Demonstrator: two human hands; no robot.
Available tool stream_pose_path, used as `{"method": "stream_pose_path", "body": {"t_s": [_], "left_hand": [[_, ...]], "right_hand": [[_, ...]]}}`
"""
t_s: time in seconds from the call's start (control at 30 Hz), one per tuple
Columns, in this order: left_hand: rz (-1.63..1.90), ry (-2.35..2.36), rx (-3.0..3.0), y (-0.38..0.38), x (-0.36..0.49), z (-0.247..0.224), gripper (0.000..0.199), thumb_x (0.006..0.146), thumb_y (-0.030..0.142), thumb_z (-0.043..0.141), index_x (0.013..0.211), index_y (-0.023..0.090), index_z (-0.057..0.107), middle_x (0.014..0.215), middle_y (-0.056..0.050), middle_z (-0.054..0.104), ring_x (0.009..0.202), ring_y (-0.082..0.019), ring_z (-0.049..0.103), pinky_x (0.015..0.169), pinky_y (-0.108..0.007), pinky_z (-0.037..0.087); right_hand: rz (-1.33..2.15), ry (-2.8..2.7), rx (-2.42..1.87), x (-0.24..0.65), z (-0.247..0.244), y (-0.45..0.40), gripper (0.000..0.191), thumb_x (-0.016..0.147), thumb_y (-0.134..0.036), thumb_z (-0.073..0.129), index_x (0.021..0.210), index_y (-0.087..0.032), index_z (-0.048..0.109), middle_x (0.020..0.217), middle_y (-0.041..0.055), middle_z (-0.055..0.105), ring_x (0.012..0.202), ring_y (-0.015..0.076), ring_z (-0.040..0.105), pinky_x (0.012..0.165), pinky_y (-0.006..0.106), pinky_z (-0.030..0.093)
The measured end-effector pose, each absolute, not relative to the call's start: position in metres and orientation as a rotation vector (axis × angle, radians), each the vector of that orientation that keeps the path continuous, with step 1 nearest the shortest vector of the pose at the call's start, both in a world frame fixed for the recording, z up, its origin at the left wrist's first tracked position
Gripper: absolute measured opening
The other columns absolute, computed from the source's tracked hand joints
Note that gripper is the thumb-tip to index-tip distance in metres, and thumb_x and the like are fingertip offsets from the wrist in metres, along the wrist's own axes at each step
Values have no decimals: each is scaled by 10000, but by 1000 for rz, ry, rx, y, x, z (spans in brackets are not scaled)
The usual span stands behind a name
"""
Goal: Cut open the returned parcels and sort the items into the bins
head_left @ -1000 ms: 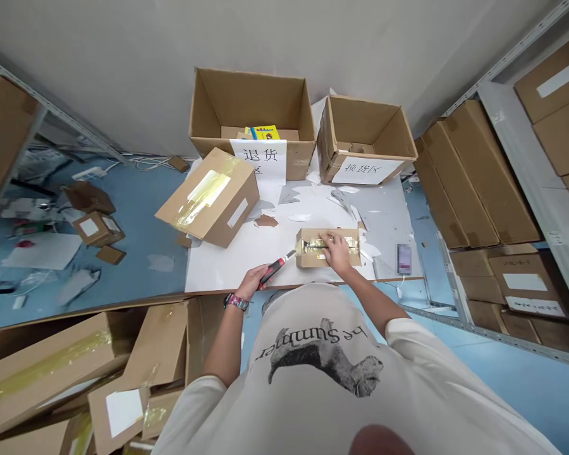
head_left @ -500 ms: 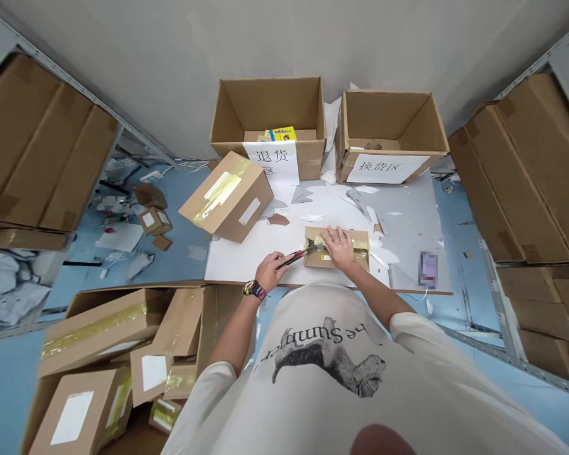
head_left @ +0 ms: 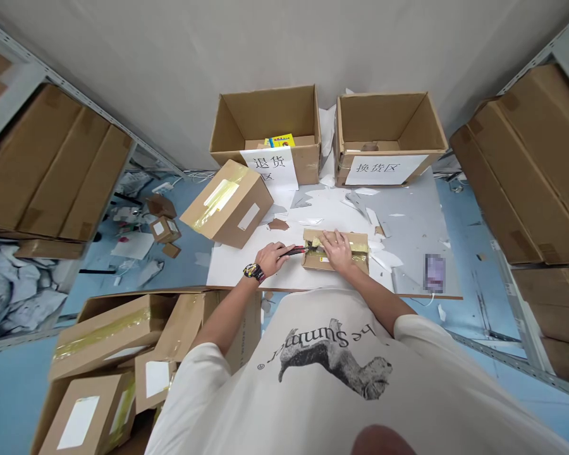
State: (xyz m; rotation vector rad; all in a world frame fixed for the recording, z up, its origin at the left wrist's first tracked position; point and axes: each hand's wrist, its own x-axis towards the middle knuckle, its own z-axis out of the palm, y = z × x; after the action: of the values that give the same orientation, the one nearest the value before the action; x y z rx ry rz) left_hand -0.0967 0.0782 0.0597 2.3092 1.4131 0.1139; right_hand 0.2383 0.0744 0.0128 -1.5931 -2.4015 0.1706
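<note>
A small cardboard box (head_left: 359, 240) lies on the white table, with yellowish tape along its top. My right hand (head_left: 337, 250) is spread flat over the middle of the box, fingers pressing on the tape. From the left, my left hand (head_left: 272, 258) is closed round the handles of red-and-black scissors (head_left: 294, 251). The dark front end of the scissors touches the taped seam at the box's left end; exactly how far in it sits is hidden. A watch is on my left wrist.
A larger taped carton (head_left: 230, 205) stands tilted at the table's left. Behind are two open cartons with paper signs, the left one (head_left: 308, 165) and the right one (head_left: 436, 139). A phone (head_left: 435, 273) lies at right. Below left, a big carton (head_left: 253, 316) holds several boxes.
My left hand has shifted slightly upward, and the scissors now lie flatter against the box's left end. My right hand stays on the box. The camera view has shifted a little.
</note>
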Motion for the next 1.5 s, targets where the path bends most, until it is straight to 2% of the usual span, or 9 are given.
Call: {"method": "stream_pose_path", "body": {"t_s": [0.33,0.6,0.9,1.0,1.1,1.2,1.3,1.4,1.5], "left_hand": [[-140,1153,2569,98,-74,96,524,1180,470,477,1672,417,647,1319,-120,734,1101,-317,627,858,-416,538],[-12,1197,2414,112,-100,80,505,1139,480,534,1595,402,736,1266,-119,748,1110,-328,637,966,-435,551],[233,1532,2274,124,-172,87,496,1102,493,612,1542,344,783,1242,-115,780,1139,-332,701,1000,-430,580],[383,1682,2064,99,-181,69,541,1073,490,627,1562,301,760,1275,-114,796,1152,-322,732,1042,-445,600],[490,1898,1744,62,-164,34,565,1027,384,615,1553,221,746,1334,-154,804,1193,-326,758,1070,-473,619],[363,2053,1532,35,-135,-3,580,985,314,609,1536,196,744,1392,-196,796,1277,-366,756,1108,-530,611],[182,2151,1456,27,-109,-27,611,1012,339,601,1598,196,696,1490,-250,742,1375,-434,719,1120,-618,585],[233,2206,1442,33,-90,-33,595,1011,313,595,1580,170,696,1544,-297,695,1430,-475,673,1153,-711,527],[562,2157,1482,44,-71,-23,539,1034,289,556,1534,155,708,1547,-281,691,1426,-420,667,1191,-668,519]], "right_hand": [[232,-2351,-1584,238,12,64,563,1173,-293,469,1715,-276,620,1725,96,629,1662,440,482,1366,713,308],[316,-2442,-1607,237,22,61,663,1144,-299,534,1805,-320,487,1808,82,531,1685,450,444,1384,746,256],[272,-2399,-1608,240,23,58,629,1148,-303,518,1777,-298,536,1762,88,593,1682,435,440,1370,699,291],[262,-2389,-1621,239,28,57,630,1151,-279,509,1780,-289,528,1761,90,597,1673,419,446,1374,679,289],[268,-2412,-1582,236,34,54,635,1156,-223,478,1785,-301,518,1738,84,625,1617,378,508,1394,638,268],[284,-2466,-1510,232,41,48,647,1153,-210,480,1791,-313,504,1705,94,655,1554,365,554,1405,653,239],[310,-2514,-1449,238,47,42,625,1154,-256,513,1776,-322,521,1658,103,687,1527,374,562,1404,686,228],[289,-2394,-1607,265,52,35,609,1143,-285,531,1751,-306,555,1643,126,679,1511,397,543,1370,668,301],[175,-2114,-1925,306,52,25,631,1125,-295,535,1752,-225,550,1677,203,592,1506,445,493,1285,635,406]]}}
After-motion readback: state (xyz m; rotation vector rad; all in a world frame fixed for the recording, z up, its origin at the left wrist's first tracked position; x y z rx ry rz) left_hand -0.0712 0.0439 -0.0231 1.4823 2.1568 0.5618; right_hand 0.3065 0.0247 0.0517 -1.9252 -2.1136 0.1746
